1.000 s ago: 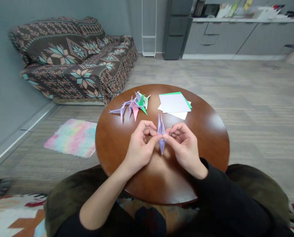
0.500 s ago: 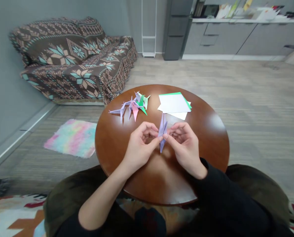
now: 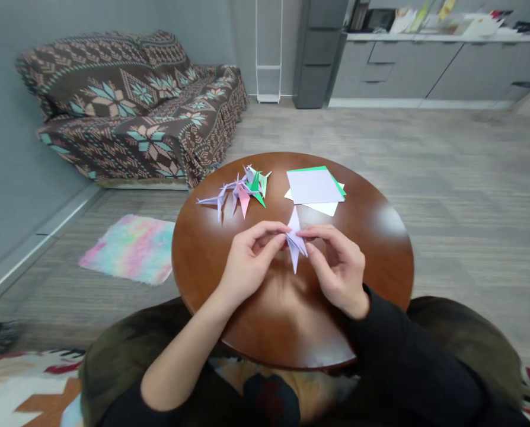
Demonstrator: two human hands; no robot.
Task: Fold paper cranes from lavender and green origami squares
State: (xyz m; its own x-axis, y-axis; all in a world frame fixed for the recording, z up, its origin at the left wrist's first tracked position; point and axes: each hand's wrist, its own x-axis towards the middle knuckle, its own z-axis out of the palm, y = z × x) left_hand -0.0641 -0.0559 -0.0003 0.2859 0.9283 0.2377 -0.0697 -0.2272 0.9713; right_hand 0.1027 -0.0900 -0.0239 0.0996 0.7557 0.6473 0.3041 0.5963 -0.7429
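A lavender origami crane [image 3: 295, 242], partly folded with pointed tips up and down, is held over the middle of the round table. My left hand [image 3: 254, 255] pinches its left edge between thumb and fingers. On the other side, my right hand [image 3: 338, 264] grips the paper, index finger on its face and thumb at the lower right edge. Beyond my left hand lies a cluster of finished cranes: lavender ones [image 3: 220, 200], a pink one [image 3: 243, 198] and green ones [image 3: 256, 185]. A stack of square paper sheets [image 3: 316, 185], lavender on top with green and white below, lies beyond my right hand.
The brown round table [image 3: 376, 249] stands before my knees. A sofa [image 3: 149, 118] under a patterned cover is at the back left, with a pastel fluffy mat [image 3: 129, 249] on the floor nearby. Grey kitchen cabinets [image 3: 402, 71] and a fridge [image 3: 318, 53] line the far wall.
The lavender paper has turned from nearly edge-on to show its broader face. My right index finger has come onto its front, and the right thumb has shifted to its lower right edge.
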